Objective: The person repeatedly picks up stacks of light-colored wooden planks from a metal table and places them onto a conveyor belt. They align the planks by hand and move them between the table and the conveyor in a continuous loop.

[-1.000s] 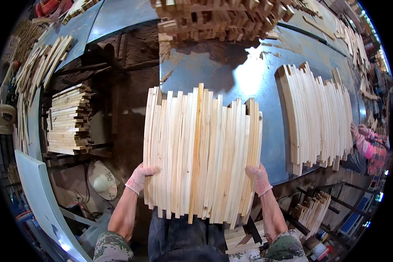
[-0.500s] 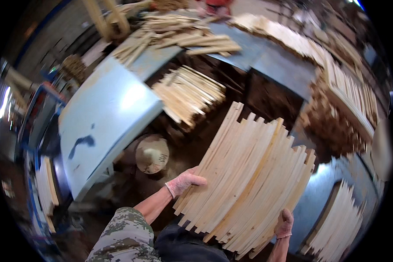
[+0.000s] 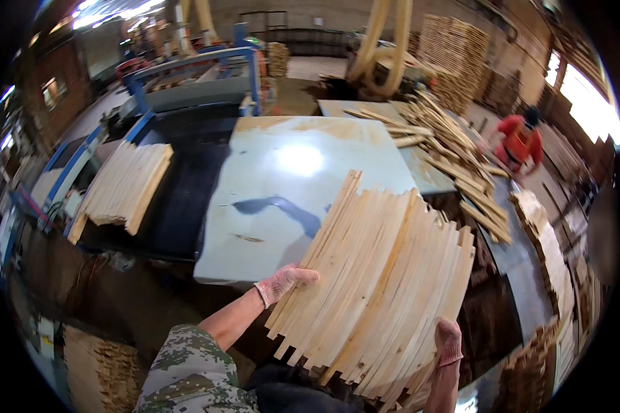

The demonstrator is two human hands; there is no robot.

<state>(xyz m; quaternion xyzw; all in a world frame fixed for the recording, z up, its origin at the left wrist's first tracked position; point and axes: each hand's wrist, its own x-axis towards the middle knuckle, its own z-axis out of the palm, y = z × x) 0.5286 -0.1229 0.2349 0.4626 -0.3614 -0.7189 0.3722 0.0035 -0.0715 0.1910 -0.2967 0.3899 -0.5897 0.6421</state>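
A wide bundle of pale wooden strips [image 3: 379,282], laid side by side with uneven ends, is held up in front of me. My left hand [image 3: 286,283], in a pinkish knit glove, is closed on the bundle's left edge, thumb on top. On the right edge my right hand [image 3: 448,341], gloved alike, grips the strips from the side; its fingertips are hidden. Just beyond the bundle lies a pale blue-grey tabletop [image 3: 255,165] with a dark smear and a bright light reflection. The bundle overlaps its near right corner in view.
Left of the table a black conveyor bed [image 3: 179,206] carries another row of strips [image 3: 127,182] beside a blue machine frame [image 3: 251,82]. Loose sticks [image 3: 455,151] lie piled at the back right. Past them stands a person in red [image 3: 520,141]. Stacked wood [image 3: 100,365] sits at lower left.
My view has swung left, bringing the conveyor and the pale tabletop ahead of me. Both hands still hold the bundle, which has stayed in front of me.
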